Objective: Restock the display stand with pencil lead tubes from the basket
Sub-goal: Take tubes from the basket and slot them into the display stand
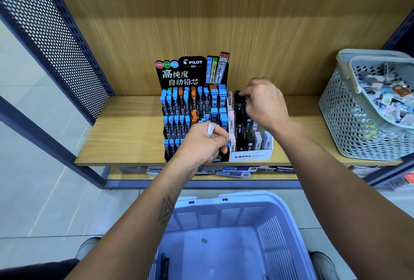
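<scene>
A black Pilot display stand (179, 73) with rows of blue- and orange-capped lead tubes stands on the wooden shelf (125, 136). A white Mono stand (251, 156) with black, pink and grey tubes sits against its right side. My right hand (266, 102) pinches a black lead tube (238, 95) at the back row of the Mono stand. In front of the Pilot stand, my left hand (203, 145) grips a silver-grey lead tube (210, 130). The lavender basket (224, 210) lies below, holding a dark tube (164, 264) at its left wall.
A grey perforated basket (349, 118) full of small stationery sits at the shelf's right end. Perforated metal panels frame the shelf on both sides. Flat packs lie on the lower shelf (235, 173). A small dark scrap (204, 240) lies on the lavender basket's floor.
</scene>
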Motion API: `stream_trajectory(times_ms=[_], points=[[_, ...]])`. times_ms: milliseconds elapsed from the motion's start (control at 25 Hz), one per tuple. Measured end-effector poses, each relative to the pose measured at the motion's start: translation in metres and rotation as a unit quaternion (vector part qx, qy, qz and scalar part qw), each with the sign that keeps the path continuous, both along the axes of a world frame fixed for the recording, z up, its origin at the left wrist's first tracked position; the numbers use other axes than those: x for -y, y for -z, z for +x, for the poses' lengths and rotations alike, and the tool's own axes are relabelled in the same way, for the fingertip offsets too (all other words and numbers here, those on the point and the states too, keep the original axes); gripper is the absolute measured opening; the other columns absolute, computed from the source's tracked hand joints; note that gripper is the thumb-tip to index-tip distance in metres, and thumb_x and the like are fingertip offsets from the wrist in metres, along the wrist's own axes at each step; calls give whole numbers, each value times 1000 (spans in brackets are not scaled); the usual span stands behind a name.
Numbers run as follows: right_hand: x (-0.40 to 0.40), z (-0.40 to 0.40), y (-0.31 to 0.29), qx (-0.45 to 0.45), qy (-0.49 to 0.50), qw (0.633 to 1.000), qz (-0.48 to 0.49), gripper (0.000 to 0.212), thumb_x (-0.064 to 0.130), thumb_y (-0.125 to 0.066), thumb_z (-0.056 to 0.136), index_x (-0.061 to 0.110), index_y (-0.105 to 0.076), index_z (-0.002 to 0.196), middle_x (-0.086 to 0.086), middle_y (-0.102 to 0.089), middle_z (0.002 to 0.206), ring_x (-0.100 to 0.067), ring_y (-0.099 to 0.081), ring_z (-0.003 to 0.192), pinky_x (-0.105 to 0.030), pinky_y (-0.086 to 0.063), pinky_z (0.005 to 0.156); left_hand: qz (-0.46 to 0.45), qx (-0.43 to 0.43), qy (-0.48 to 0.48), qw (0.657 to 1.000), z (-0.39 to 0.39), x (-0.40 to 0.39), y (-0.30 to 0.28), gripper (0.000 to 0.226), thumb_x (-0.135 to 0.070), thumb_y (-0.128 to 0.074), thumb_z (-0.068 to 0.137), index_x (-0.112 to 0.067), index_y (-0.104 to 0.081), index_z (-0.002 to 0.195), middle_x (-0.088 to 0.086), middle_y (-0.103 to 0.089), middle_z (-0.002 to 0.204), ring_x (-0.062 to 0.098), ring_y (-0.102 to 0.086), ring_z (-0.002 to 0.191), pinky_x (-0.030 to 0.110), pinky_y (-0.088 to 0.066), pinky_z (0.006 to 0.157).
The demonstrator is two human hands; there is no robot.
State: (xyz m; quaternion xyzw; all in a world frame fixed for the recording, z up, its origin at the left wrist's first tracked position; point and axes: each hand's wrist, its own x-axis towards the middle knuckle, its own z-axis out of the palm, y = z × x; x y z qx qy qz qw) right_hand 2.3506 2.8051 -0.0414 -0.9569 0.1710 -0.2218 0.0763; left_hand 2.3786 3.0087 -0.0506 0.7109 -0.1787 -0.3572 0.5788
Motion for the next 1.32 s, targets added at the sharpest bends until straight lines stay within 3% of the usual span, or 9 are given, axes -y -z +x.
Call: stream_trajectory(times_ms=[200, 320, 400, 480, 520, 680, 800, 960, 1320], points=[[-2, -2, 5, -34, 5, 999, -18, 45, -6, -54, 81, 10, -73, 119, -8, -67, 106, -31, -56, 107, -44, -49, 87, -5, -12, -4, 1000, -1, -1, -2, 13, 3, -56, 97, -5, -65, 97, 10, -62, 62, 14, -31, 38, 20, -21, 39], [-9, -6, -5, 13, -8, 1000, 7, 38, -2, -55, 88, 11, -72, 119, -4, -66, 101, -21, -58, 98, -35, -47, 82, -15, -47, -15, 999, 0, -1, -3, 17, 4, -55, 97, -6, -58, 111, 11, -58, 61, 13, -28, 37, 19, -17, 39], [-26, -13, -21, 53, -46, 978, 198, 21, 5, -62, 92, 12, -76, 106, 4, -69, 90, -4, -59, 80, -25, -45, 76, -23, -81, -18, 996, 0, -3, -3, 29, 8, -54, 95, -7, -49, 120, 11, -56, 59, 12, -23, 35, 19, -13, 39], [-43, -27, -35, -14, -137, 899, 417, 10, 12, -72, 91, 11, -78, 99, 2, -75, 86, -1, -65, 77, -22, -52, 77, -29, -99, -7, 995, -2, -5, -5, 37, 10, -54, 92, -4, -44, 125, 9, -54, 56, 9, -21, 33, 18, -12, 39], [-49, -34, -38, -59, -179, 870, 455, 11, 15, -75, 89, 9, -78, 98, -3, -77, 89, -6, -68, 82, -24, -55, 81, -30, -97, 7, 995, -4, -7, -7, 37, 10, -54, 92, -1, -44, 126, 8, -53, 56, 9, -21, 33, 18, -13, 39], [-63, -49, -37, -81, -222, 843, 483, 17, 8, -80, 83, 2, -77, 98, -16, -75, 91, -14, -65, 80, -24, -54, 77, -25, -80, 49, 995, -12, -14, -11, 28, 10, -58, 91, 2, -48, 116, 8, -53, 57, 9, -24, 34, 16, -17, 36], [-69, -54, -39, -66, -212, 826, 518, 7, 2, -78, 83, 2, -74, 89, -9, -71, 75, -9, -61, 69, -19, -50, 66, -57, -109, 57, 991, -15, -21, -15, 28, 8, -61, 91, -4, -47, 112, 11, -56, 66, 8, -28, 37, 18, -17, 36], [-53, -59, -40, -16, -130, 803, 582, 5, 1, -76, 84, 5, -73, 84, -5, -66, 64, -12, -56, 56, -22, -39, 52, -97, -144, 60, 983, -7, -38, -20, 33, -12, -57, 100, 15, -58, 118, 15, -65, 78, 11, -32, 46, 23, -15, 41], [-36, -69, -33, 12, -108, 766, 633, 4, 1, -71, 88, 0, -72, 92, -10, -67, 72, -15, -57, 61, -23, -41, 54, -106, -198, 46, 973, -12, -25, -13, 29, -6, -44, 105, 13, -63, 115, 19, -66, 78, 9, -35, 43, 18, -24, 34]])
